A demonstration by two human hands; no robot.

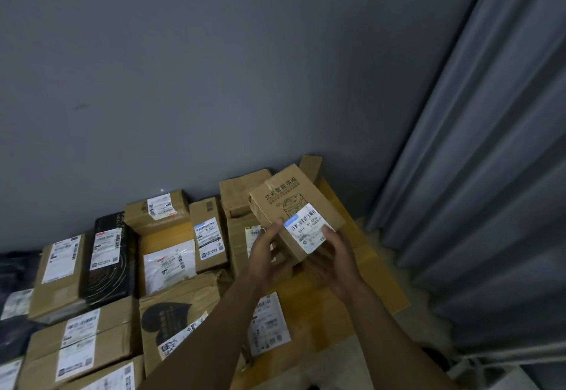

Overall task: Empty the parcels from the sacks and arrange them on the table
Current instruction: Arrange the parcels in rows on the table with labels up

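I hold a small brown box [298, 206] in both my hands. My left hand [265, 256] grips its left side, with the thumb on the front, just beside the white label [307, 227]. My right hand [333, 264] curls round the lower right end, and its thumb touches the label's edge. The box is tilted and up in the air. It hangs over the far right part of the parcels, close to the grey wall [214, 68].

Below my arms many parcels lie flat in rows, side by side and touching. Most are brown with white labels facing up. A black box [108, 261] lies near the far left, between two brown ones. A heart parcel [177, 319], brown with a dark heart on it, lies just left of my left arm. A long label [269, 322] shows between my arms.

On the right a flat cardboard sheet [367, 270] sticks out past the parcels. I cannot see what is under it. A grey curtain [490, 144] hangs at the right. Something dark [15, 267] lies at the left edge; I cannot tell what.
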